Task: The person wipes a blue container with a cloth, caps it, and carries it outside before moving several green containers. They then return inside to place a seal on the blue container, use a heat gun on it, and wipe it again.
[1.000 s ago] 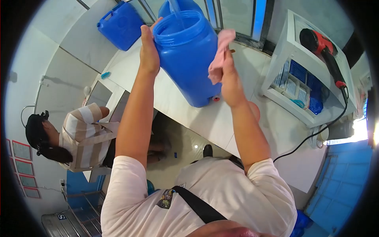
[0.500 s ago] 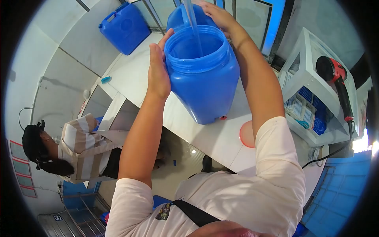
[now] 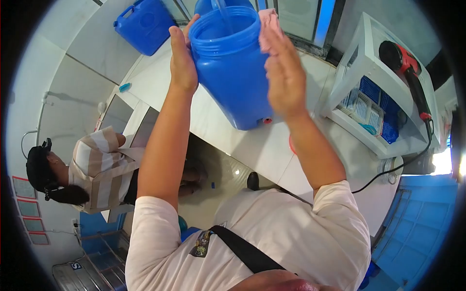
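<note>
A wide-mouthed blue plastic water jug (image 3: 238, 87) stands on the white counter (image 3: 330, 140), with a small reddish fitting (image 3: 267, 120) low on its front. Into its open threaded mouth runs a clear stream (image 3: 222, 12) from above. My left hand (image 3: 183, 63) presses its palm to the jug's left side, thumb up, its fingers partly hidden behind the jug. Against the right side, just below the rim, my right hand (image 3: 284, 72) holds a pink cloth (image 3: 268, 30). Behind the mouth, part of another blue shape (image 3: 204, 6) shows.
A blue jerrycan (image 3: 144, 26) stands at the back left, near a small teal object (image 3: 124, 88). On the right, a white shelf unit (image 3: 354, 109) holds packets, with a red-and-black heat gun (image 3: 400, 58) on top. A seated person (image 3: 97, 169) is at the left.
My right hand has come from behind the jug to its right side, and the pink cloth now shows in it. My left hand stays on the jug. The whole view has shifted slightly.
</note>
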